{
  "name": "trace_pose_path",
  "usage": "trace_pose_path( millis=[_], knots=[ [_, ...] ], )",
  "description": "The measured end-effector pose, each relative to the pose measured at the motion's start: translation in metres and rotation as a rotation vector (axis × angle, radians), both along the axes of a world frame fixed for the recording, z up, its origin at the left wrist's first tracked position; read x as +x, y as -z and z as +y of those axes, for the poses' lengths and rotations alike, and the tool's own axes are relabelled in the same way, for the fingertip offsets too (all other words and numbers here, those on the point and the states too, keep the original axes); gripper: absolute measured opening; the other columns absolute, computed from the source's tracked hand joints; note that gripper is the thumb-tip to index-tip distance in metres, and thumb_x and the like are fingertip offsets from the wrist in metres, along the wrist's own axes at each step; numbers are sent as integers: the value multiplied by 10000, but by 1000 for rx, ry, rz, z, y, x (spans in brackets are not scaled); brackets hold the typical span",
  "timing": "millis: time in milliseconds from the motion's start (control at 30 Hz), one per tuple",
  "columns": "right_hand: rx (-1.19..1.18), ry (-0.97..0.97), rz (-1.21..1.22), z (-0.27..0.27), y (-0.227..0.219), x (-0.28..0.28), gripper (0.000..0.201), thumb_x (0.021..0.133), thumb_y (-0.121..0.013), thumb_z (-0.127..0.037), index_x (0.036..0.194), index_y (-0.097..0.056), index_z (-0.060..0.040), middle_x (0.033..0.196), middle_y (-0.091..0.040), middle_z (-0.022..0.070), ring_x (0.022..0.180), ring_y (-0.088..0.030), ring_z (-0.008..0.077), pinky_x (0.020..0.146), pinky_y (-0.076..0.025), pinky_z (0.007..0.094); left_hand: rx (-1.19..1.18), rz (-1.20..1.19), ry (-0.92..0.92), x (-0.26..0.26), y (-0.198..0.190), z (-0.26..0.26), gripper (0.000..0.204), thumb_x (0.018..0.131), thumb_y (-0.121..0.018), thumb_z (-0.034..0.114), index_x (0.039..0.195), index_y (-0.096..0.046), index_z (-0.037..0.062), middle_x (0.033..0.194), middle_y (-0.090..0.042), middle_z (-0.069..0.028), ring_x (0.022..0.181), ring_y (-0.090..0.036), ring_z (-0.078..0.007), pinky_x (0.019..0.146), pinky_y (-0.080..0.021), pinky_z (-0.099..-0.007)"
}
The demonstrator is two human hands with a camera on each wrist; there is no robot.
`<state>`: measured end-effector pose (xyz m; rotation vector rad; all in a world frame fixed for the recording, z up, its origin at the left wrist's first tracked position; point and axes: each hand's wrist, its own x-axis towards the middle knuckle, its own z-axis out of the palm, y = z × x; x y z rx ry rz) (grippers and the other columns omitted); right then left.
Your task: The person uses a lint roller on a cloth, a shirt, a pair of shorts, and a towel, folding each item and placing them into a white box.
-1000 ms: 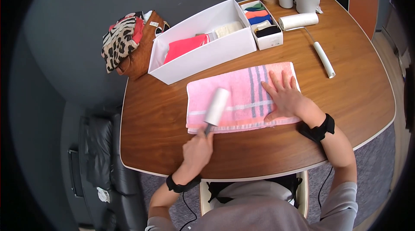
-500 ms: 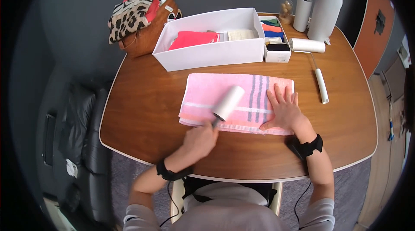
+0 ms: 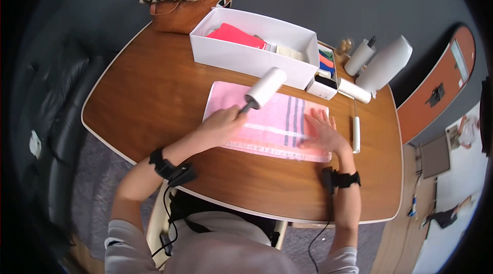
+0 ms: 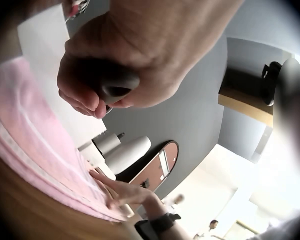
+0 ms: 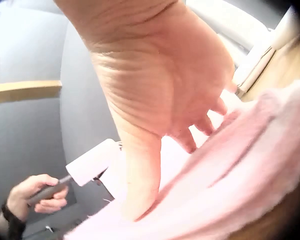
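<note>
My left hand (image 3: 224, 126) grips the dark handle of a lint roller (image 3: 266, 88), its white sleeve pointing up and away. In the right wrist view the lint roller (image 5: 92, 162) is raised off the cloth, with the left hand (image 5: 32, 197) wrapped round its handle. A folded pink towel (image 3: 257, 133) with grey and white stripes lies flat on the table. Toward its right end my right hand (image 3: 324, 134) rests on it, fingers spread; the right wrist view shows the thumb (image 5: 142, 185) pressing into the pile.
Behind the towel stands a long white box (image 3: 246, 61) with folded clothes. Next to it are a small box (image 3: 322, 89) of rolled clothes and a larger white roller (image 3: 354, 90) with a white handle (image 3: 356, 138). A brown bag (image 3: 179, 17) sits at the back left.
The left hand has lifted the lint roller up off the towel; earlier it was low over the cloth. The right hand stays on the towel's right end. The head view has turned right.
</note>
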<state>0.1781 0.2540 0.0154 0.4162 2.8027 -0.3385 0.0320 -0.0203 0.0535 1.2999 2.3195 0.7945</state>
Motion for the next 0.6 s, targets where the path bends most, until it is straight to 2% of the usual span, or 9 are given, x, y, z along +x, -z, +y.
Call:
trace_pose_path(
  millis=[33, 133, 167, 267, 400, 433, 500, 567, 600],
  knots=[
    [27, -56, 245, -10, -3, 1, 853, 668, -647, -546, 1292, -377, -32, 1356, -314, 203, 1295, -209, 344, 1055, -166, 427, -25, -278, -155, 2, 5, 15, 317, 889, -314, 235, 816, -469, -31, 601, -526, -159, 585, -567, -288, 482, -447, -371],
    [-701, 180, 228, -48, -26, -12, 645, 789, -576, -474, 1197, -477, 17, 1160, -532, 175, 1103, -466, 281, 941, -348, 350, 21, -623, -19, 4, 32, 53, 358, 901, -269, 275, 823, -458, -19, 585, -505, -124, 540, -533, -248, 497, -433, -367],
    [-802, 146, 411, -57, -8, -17, 506, 863, -516, -390, 1114, -528, 49, 963, -610, 142, 883, -555, 202, 790, -430, 286, 96, -685, 64, 5, 60, 70, 345, 906, -278, 288, 833, -443, -5, 605, -504, -105, 525, -516, -225, 489, -420, -361],
    [-932, 492, 396, -87, 1, -31, 428, 887, -488, -350, 992, -560, 58, 863, -595, 90, 827, -537, 140, 766, -426, 281, 119, -590, 248, 16, 60, 75, 360, 917, -296, 321, 853, -442, -2, 637, -512, -101, 553, -519, -227, 530, -414, -364],
    [-892, 559, 490, -79, 13, -28, 277, 902, -408, -222, 891, -527, 28, 709, -548, 58, 627, -513, 108, 575, -422, 249, 122, -238, 559, -3, 90, 73, 403, 913, -343, 356, 877, -471, -25, 711, -547, -168, 679, -547, -273, 649, -409, -379],
    [-884, 557, 488, -80, 9, -27, 258, 899, -388, -206, 886, -504, 24, 629, -525, 52, 498, -498, 122, 485, -418, 260, -201, -284, 483, -7, 33, 56, 343, 854, -501, 291, 906, -492, -48, 900, -544, -227, 852, -522, -300, 733, -396, -392],
    [-726, 478, 454, -85, -1, -21, 257, 898, -381, -200, 880, -493, 30, 585, -511, 53, 457, -497, 130, 449, -417, 270, 12, 255, 479, -40, 64, 49, 383, 743, -649, 215, 942, -491, -71, 1169, -437, -265, 1091, -436, -327, 851, -388, -366],
    [-552, 413, 379, -92, -5, -21, 251, 895, -378, -193, 870, -481, 34, 558, -509, 70, 440, -511, 149, 430, -421, 288, -127, 412, 307, -63, 70, 41, 822, 639, -734, 272, 1241, -327, -111, 1405, -59, -274, 1328, 0, -356, 1061, -148, -461],
    [-457, 391, 321, -101, -2, -22, 246, 892, -379, -190, 862, -475, 34, 552, -513, 87, 443, -524, 165, 429, -427, 301, -196, 339, 334, -70, 64, 38, 903, 625, -736, 317, 1272, -267, -103, 1408, -30, -270, 1327, 29, -356, 1056, -115, -483]
  ],
)
